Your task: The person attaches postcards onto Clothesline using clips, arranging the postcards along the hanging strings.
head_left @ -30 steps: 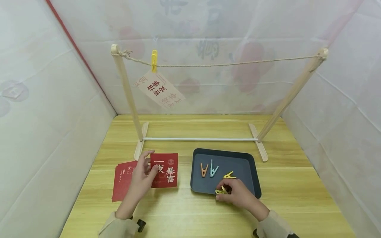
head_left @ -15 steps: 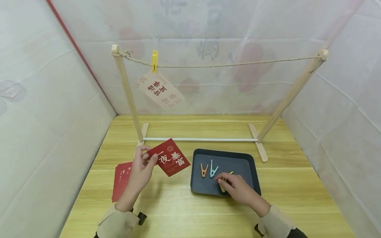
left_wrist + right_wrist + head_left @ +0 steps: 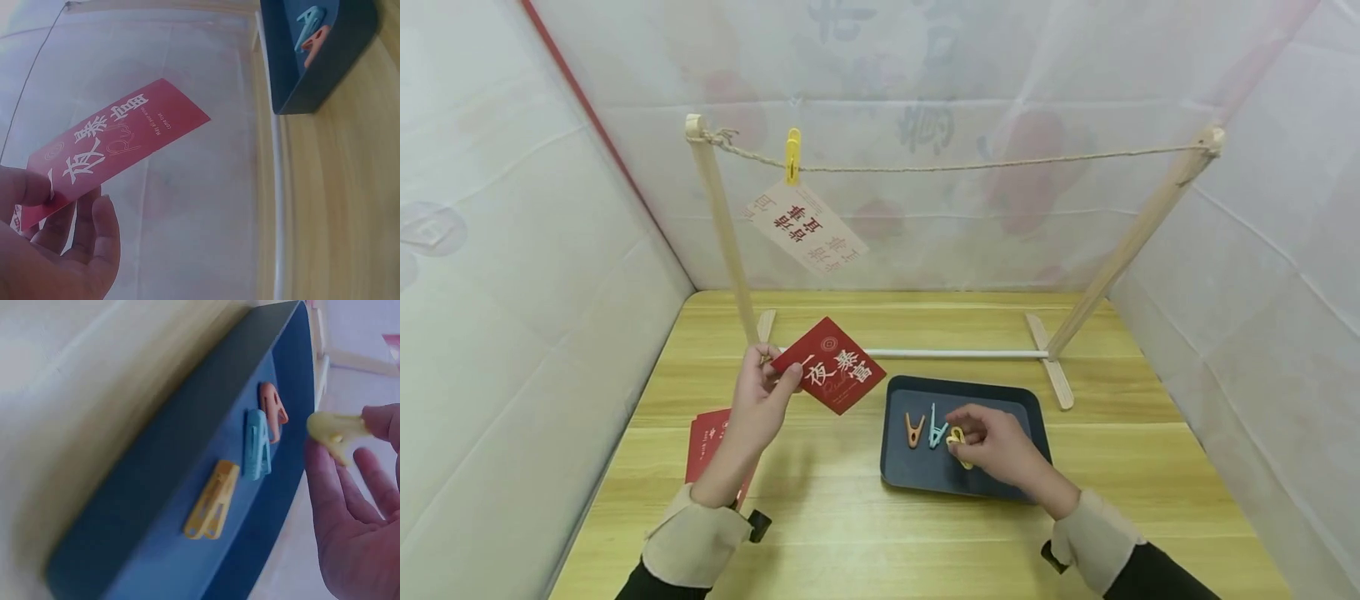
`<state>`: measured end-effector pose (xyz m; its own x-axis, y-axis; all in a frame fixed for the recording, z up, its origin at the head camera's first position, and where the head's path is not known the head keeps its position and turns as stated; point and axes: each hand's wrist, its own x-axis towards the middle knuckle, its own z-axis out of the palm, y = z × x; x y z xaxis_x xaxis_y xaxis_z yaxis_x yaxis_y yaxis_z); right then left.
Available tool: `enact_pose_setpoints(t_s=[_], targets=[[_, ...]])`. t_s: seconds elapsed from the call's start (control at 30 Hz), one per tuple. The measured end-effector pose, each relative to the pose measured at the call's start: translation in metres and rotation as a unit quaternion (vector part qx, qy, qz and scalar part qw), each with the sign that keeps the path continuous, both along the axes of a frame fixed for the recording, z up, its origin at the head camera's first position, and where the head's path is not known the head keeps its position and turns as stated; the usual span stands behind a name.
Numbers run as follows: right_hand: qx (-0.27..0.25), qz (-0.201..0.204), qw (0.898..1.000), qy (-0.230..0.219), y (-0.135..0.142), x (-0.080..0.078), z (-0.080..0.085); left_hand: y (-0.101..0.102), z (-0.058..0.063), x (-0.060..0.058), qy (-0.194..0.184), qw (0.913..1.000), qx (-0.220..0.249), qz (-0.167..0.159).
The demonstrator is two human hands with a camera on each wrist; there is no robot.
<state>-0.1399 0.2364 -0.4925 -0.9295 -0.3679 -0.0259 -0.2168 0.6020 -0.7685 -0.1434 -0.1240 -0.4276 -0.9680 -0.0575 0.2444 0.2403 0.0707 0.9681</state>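
Observation:
My left hand (image 3: 760,404) pinches a square red card (image 3: 835,367) with white characters between thumb and fingers, raised above the table and turned corner-up. My right hand (image 3: 1000,450) pinches a yellow clothespin (image 3: 328,428) above the dark grey tray (image 3: 917,477). Inside the tray lie an orange clothespin (image 3: 914,429), a light blue clothespin (image 3: 937,428) and another yellow clothespin (image 3: 212,500), the last hidden behind my right hand in the head view. More red cards (image 3: 706,442) lie stacked under my left forearm, partly covered by it.
A twine line (image 3: 940,169) runs between two wooden posts (image 3: 722,225) at the back of the table. From its left part a yellow clothespin (image 3: 793,157) holds a pale card (image 3: 808,225), hanging aslant. A white rod (image 3: 955,354) joins the posts' feet. White cloth walls surround the table.
My left hand has lifted the red card up and away from me, tilting it corner-up. My right hand has raised the yellow clothespin from the tray's near edge and moved farther over the tray.

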Motion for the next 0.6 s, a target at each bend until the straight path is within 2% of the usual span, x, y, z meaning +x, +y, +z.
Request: enact_pose_setpoints(t_s=[0.17,0.33,0.43,0.6], targets=[[0.024,-0.008,0.999,0.032,-0.008,-0.004,0.019,0.004,0.012,-0.007,0.014,0.9999,0.003,-0.009],[0.019,0.031,0.998,0.058,-0.013,-0.012,0.042,0.007,0.023,-0.013,0.022,0.9996,0.012,-0.014],[0.007,0.05,0.997,0.059,-0.014,-0.019,0.057,0.008,0.03,-0.017,0.024,0.9994,0.009,-0.022],[0.008,0.05,0.997,0.052,-0.019,-0.031,0.083,0.009,0.041,-0.022,0.026,0.9992,0.004,-0.029]])
